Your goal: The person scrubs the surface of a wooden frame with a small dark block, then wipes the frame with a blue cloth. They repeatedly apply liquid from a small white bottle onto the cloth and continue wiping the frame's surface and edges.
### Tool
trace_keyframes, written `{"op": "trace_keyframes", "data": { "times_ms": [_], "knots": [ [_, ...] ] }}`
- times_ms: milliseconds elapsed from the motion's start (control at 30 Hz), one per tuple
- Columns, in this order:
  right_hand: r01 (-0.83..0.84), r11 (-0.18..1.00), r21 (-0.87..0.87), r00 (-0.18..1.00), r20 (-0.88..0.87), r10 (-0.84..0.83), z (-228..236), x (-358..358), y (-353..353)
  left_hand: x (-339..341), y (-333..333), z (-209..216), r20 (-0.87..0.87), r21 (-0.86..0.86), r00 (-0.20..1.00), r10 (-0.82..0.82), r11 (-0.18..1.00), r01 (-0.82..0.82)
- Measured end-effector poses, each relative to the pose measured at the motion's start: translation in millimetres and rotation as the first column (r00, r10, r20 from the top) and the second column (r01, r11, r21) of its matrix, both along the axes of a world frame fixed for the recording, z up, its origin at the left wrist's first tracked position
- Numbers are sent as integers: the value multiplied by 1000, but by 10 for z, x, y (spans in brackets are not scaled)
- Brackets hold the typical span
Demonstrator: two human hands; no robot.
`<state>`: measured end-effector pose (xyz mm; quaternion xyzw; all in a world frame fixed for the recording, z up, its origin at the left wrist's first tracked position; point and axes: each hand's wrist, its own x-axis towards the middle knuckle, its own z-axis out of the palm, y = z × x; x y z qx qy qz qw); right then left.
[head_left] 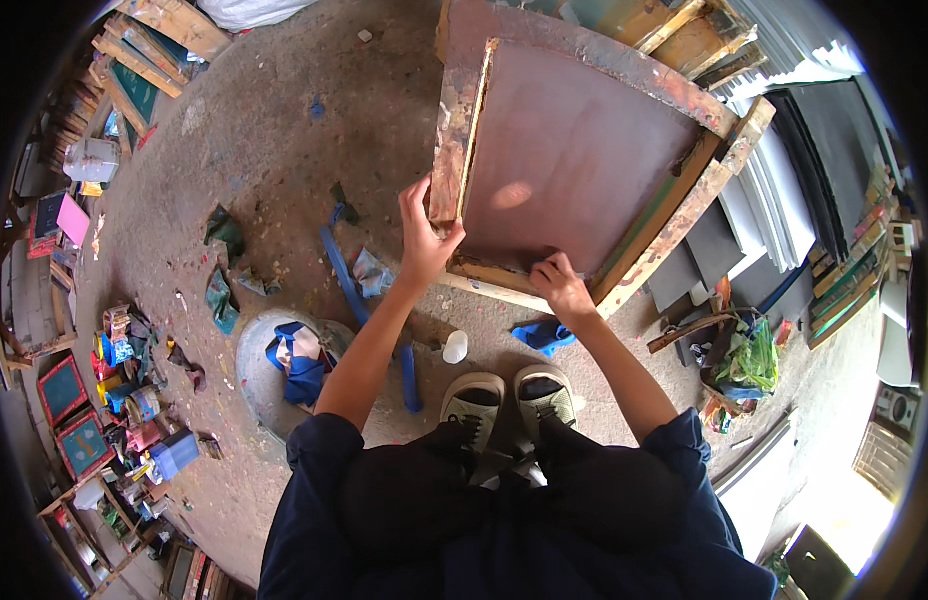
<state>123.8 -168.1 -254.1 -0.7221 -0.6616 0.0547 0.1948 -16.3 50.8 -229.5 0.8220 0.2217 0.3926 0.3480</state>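
Observation:
A large wooden screen-printing frame (454, 140) with a dull mauve mesh stands tilted in front of me, its paint-crusted rails worn. My left hand (424, 235) grips the frame's left rail near its lower corner. My right hand (559, 280) is pressed with closed fingers on the mesh by the bottom rail; whether it holds something small I cannot tell. A blue rag (544, 335) lies on the floor just below my right hand. My two grey shoes (509, 395) stand close together below the frame.
A round basin (259, 365) with blue cloth sits at my left. Blue strips (339, 270), rags and a small white cup (455, 347) lie on the concrete floor. Paint pots and small frames (84, 440) crowd the left; white and grey sheets (784, 200) are stacked at right.

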Motion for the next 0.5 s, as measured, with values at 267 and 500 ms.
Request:
{"op": "trace_keyframes", "data": {
  "times_ms": [267, 500],
  "knots": [
    [334, 937, -99, 875, -336, -347, 200, -189, -550, 155, 9, -159, 60, -483, 998, 27, 876, 5],
    [238, 967, 93, 935, -294, -201, 485, -360, -871, 179, 43, -170, 112, -716, 989, 93, 698, 15]
  ]
}}
